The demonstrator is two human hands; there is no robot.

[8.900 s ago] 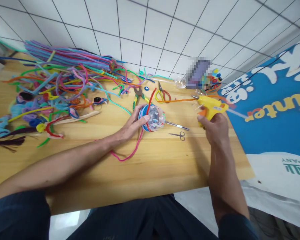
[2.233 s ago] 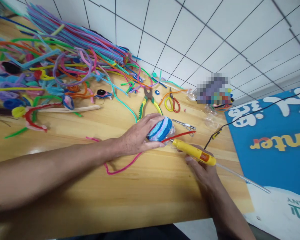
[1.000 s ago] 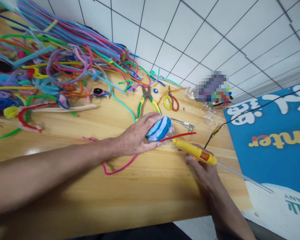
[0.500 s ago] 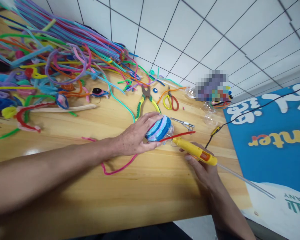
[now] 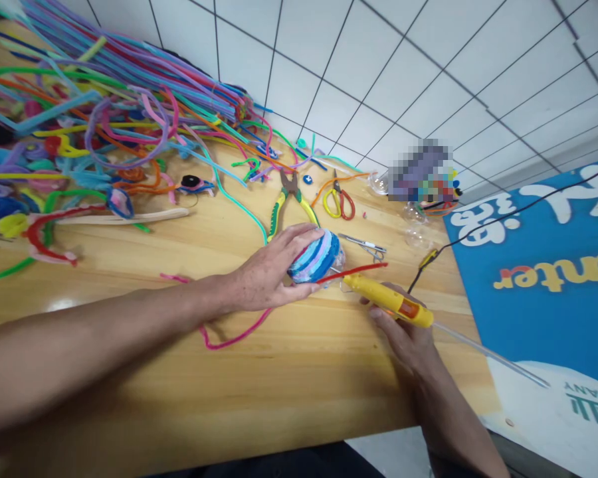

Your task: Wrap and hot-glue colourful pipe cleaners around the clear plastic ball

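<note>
My left hand [image 5: 279, 269] is closed around a ball [image 5: 319, 255] covered in blue, light blue and lilac bands of fuzzy pipe cleaner, with part of its clear shell bare on the right. A red pipe cleaner [image 5: 359, 270] sticks out from under the ball to the right. In my right hand [image 5: 403, 335] is a yellow hot glue gun [image 5: 391, 299], its nozzle at the ball's bare right side; whether it touches, I cannot tell. A clear glue stick [image 5: 493, 355] extends from the gun's rear. A pink pipe cleaner [image 5: 239, 338] trails on the table beneath my left wrist.
Green-and-yellow pliers [image 5: 292, 199], scissors [image 5: 339, 199] with red and yellow handles and small metal tweezer-like tools [image 5: 366, 245] lie beyond the ball. Pipe cleaners [image 5: 129, 60] heap up at the left. The gun's black cord [image 5: 503, 219] crosses a blue printed sheet [image 5: 543, 299] at the right.
Almost nothing differs. The whole view has shifted very slightly; both hands keep their hold, and the glue gun's nozzle stays at the ball's right side.
</note>
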